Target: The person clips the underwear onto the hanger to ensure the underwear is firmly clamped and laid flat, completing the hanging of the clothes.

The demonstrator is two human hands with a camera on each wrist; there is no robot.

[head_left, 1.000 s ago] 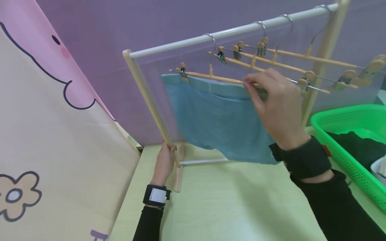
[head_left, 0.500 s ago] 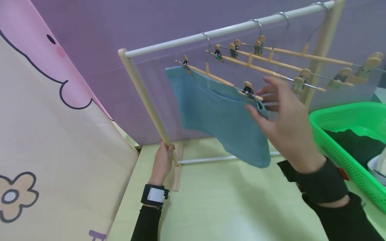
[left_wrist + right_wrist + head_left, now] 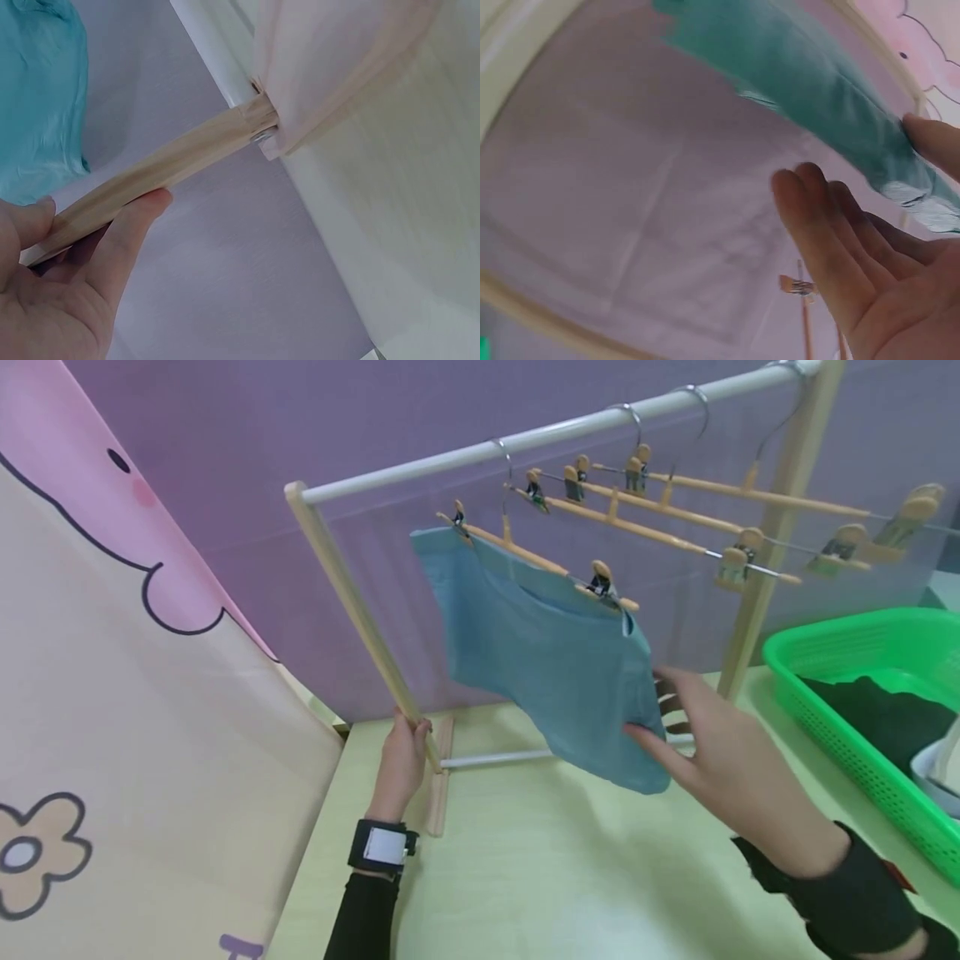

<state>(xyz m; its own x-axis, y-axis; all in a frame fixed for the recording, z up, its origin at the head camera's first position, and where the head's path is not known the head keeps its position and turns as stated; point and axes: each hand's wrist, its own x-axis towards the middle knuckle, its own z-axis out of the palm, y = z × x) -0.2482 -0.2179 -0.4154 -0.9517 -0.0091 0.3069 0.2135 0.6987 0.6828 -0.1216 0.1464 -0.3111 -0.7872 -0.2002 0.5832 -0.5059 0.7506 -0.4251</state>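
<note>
Light blue shorts [image 3: 540,652] hang by the waistband from a wooden clip hanger [image 3: 536,557] on the white rail of a garment rack. A clip [image 3: 602,580] grips the waistband near each end. My left hand [image 3: 400,764] holds the rack's left wooden post [image 3: 351,602] low down, fingers and thumb around it, as the left wrist view also shows. At the shorts' right side edge, my right hand [image 3: 727,768] has its thumb against the front of the cloth. In the right wrist view its fingers [image 3: 829,240] are fairly straight and apart from the cloth.
Three bare clip hangers [image 3: 660,537] hang further right on the rail [image 3: 555,437]. A green basket [image 3: 832,727] with dark cloth [image 3: 885,718] stands on the table [image 3: 570,877] at right. Purple and cartoon-printed panels stand behind and to the left.
My right hand has left the hanger's right clip and moved down the shorts' right edge. The shorts and hanger have swung round, right end nearer. My left hand stays on the post.
</note>
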